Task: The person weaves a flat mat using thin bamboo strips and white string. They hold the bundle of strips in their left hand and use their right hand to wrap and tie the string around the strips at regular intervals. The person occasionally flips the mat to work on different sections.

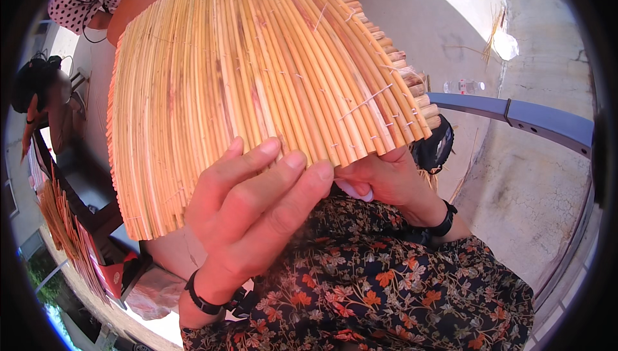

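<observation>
A broad mat of straw-coloured reed stalks [251,87], stitched in rows with pale thread, spreads before me. My left hand [251,203] grips the near edge, its fingers together on top; the thumb is hidden. Just right of those fingertips, my right hand [386,177] is closed beneath the edge, its fingertips partly covered by the stalks. Something small and whitish [354,190] shows at its fingers, too little to identify. Short thread ends stick up from the stitches near the right side.
Cut stalk ends [402,67] form a thicker layer under the mat's right side. A blue-grey metal bar [515,114] curves past at right, with a clear plastic bottle [463,86] on the floor beyond. Another person [48,90] sits at far left; bundled reddish sticks [64,235] lie nearer.
</observation>
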Tool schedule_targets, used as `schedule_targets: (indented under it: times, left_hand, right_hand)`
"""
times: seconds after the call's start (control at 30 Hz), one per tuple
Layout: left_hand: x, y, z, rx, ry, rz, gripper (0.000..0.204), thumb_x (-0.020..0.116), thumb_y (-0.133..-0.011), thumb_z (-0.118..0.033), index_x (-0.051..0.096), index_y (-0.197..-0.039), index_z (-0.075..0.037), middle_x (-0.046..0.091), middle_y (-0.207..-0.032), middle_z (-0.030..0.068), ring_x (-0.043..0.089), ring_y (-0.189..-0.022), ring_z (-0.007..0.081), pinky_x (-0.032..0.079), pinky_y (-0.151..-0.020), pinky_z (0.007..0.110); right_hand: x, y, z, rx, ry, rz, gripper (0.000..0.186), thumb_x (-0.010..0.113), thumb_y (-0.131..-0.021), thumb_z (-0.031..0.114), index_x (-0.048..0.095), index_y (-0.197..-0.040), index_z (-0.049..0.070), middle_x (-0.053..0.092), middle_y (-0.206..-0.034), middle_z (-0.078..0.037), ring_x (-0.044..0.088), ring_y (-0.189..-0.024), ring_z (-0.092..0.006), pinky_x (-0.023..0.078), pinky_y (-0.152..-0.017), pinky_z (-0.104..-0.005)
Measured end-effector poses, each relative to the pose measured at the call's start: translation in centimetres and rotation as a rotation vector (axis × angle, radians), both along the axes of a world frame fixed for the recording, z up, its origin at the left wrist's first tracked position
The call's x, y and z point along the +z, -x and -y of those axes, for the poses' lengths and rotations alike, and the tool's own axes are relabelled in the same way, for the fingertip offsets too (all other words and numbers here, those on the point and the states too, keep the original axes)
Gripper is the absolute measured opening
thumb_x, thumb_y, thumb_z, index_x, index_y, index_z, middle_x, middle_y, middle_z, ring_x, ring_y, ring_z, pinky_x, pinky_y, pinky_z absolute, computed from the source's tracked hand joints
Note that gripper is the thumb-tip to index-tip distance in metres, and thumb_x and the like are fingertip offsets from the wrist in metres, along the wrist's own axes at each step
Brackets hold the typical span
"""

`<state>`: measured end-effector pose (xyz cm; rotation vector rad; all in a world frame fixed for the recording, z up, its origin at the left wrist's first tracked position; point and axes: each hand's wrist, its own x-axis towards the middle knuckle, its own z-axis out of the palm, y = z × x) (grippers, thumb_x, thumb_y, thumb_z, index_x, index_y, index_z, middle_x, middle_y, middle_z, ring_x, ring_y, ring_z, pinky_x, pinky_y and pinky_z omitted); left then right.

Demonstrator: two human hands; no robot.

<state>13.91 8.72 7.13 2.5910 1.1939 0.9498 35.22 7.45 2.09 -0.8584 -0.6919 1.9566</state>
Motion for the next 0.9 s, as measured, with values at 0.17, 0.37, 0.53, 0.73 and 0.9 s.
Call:
schedule_targets:
  times: [0.17,0.37,0.53,0.73,0.9]
  left_hand:
    - [-0.07,-0.04,0.08,0.008,-0.015,-0.001,0.039,0.079,-0.071,-0.013,0.081,-0.109,-0.020,0.071,-0.106,-0.0026,0.067,-0.104,0.0213,0.055,-0.097,0.041]
    - [-0.14,0.21,0.05,-0.014,-0.035,-0.038,0.040,0.079,-0.071,-0.013,0.081,-0.110,-0.019,0.070,-0.107,-0.0023,0.068,-0.103,0.0215,0.055,-0.096,0.041]
    - [-0.33,0.14,0.00,-0.019,-0.046,-0.044,0.040,0.079,-0.070,-0.014,0.081,-0.110,-0.019,0.070,-0.107,-0.0025,0.068,-0.102,0.0215,0.055,-0.096,0.040]
    - [-0.53,0.16,-0.01,-0.015,-0.058,-0.050,0.041,0.079,-0.070,-0.013,0.081,-0.110,-0.019,0.070,-0.107,-0.0028,0.068,-0.102,0.0215,0.056,-0.094,0.040]
    - [-0.57,0.18,0.00,-0.024,-0.063,-0.053,0.041,0.079,-0.069,-0.012,0.081,-0.110,-0.019,0.070,-0.107,-0.0030,0.068,-0.102,0.0217,0.056,-0.094,0.040]
  right_hand:
    - [-0.27,0.56,0.29,-0.052,0.022,-0.035,0.010,0.064,-0.099,0.007,0.068,-0.104,-0.002,0.062,-0.072,-0.002,0.053,-0.055,-0.0056,0.048,-0.054,-0.0240]
    - [-0.07,0.85,0.39,-0.106,0.023,-0.072,0.009,0.063,-0.099,0.005,0.067,-0.104,-0.002,0.057,-0.068,-0.001,0.052,-0.056,-0.0080,0.052,-0.061,-0.0287]
    - [-0.04,0.92,0.26,-0.111,-0.003,-0.096,0.008,0.062,-0.099,0.004,0.067,-0.102,-0.001,0.054,-0.066,0.000,0.052,-0.057,-0.0084,0.053,-0.063,-0.0300]
    - [-0.04,1.01,0.23,-0.115,0.020,-0.103,0.008,0.061,-0.099,0.003,0.067,-0.102,-0.001,0.053,-0.066,0.001,0.052,-0.058,-0.0084,0.054,-0.064,-0.0308]
    - [-0.06,1.03,0.29,-0.107,0.017,-0.104,0.008,0.061,-0.099,0.002,0.067,-0.102,-0.001,0.053,-0.066,0.001,0.052,-0.059,-0.0083,0.054,-0.064,-0.0306]
